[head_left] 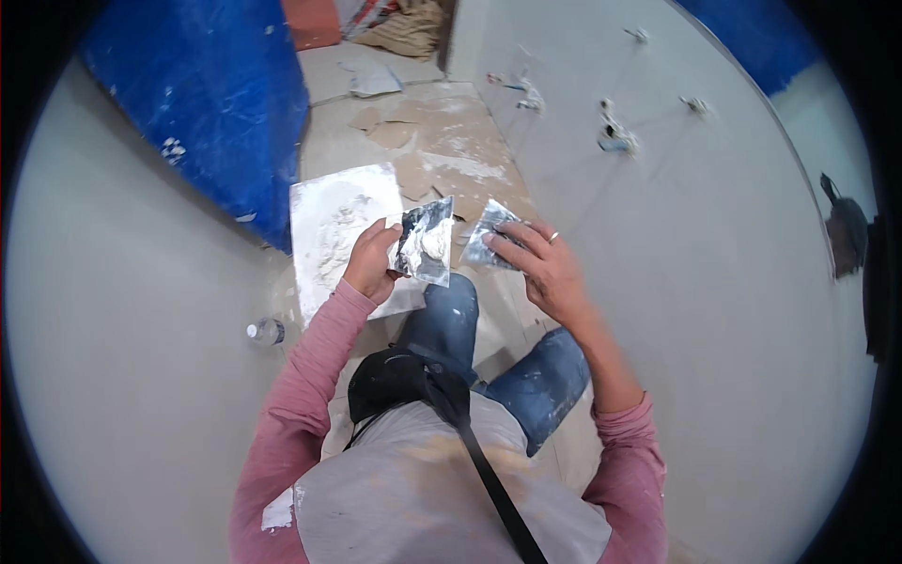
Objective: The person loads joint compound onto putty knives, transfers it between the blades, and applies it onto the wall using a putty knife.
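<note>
The black pouch [385,381] sat at the person's waist, its strap crossing the shirt, with the spotted jeans [451,310] just ahead. Any wet filler that slipped would likely have dropped there.

Above the knees, the left hand [372,258] was gripping one flat scraper [427,246], its face carrying a smear of white filler [434,246]. A tilt too far that way could have let the load slide off. The right hand [550,268] was gripping a second scraper [490,235], fingers spread over its face; the two blades stood close but apart, so a careless pass between them could have nicked a fingertip.

Under and beside the left hand lay the white board [315,211], with more filler on it. What propped it was hard to make out; if it was poorly supported, a knock from the left forearm could have tipped it. The plastic bottle [268,331] stood or lay near the board's lower corner, within reach of a stray elbow.

Farther off, loose cardboard [460,141] covered the floor, a possible slip underfoot.
</note>
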Demonstrator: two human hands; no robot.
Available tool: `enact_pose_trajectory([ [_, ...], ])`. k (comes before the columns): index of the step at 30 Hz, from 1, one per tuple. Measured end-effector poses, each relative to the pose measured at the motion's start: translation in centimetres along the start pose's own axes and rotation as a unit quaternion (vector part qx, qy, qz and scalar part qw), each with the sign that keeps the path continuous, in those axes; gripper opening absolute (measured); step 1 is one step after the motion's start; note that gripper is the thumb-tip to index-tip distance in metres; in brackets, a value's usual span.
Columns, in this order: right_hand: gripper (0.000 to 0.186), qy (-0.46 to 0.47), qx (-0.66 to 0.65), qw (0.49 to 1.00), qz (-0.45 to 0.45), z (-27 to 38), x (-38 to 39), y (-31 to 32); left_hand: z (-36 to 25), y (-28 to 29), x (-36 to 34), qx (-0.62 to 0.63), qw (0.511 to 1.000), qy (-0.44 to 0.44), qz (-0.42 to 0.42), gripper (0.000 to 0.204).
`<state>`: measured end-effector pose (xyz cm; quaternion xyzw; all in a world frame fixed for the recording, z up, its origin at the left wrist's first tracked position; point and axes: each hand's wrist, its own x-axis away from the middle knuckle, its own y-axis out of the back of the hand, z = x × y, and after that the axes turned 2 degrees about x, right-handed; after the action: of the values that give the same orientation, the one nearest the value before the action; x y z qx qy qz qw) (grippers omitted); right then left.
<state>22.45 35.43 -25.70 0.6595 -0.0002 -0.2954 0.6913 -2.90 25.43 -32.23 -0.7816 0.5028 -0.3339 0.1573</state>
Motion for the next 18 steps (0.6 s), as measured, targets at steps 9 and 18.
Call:
enact_pose_trajectory([
  [9, 0.038, 0.103, 0.098, 0.989, 0.041, 1.5, 4.8, 7.8, 2.6, -8.1, 0.9, 0.0, 0.976, 0.073, 0.203, 0.026],
  [18, 0.048, -0.027, 0.04, 0.993, 0.11, -0.2, 14.0, 9.6, 5.0, -10.7, -1.1, -0.013, 0.984, 0.011, 0.179, 0.023],
])
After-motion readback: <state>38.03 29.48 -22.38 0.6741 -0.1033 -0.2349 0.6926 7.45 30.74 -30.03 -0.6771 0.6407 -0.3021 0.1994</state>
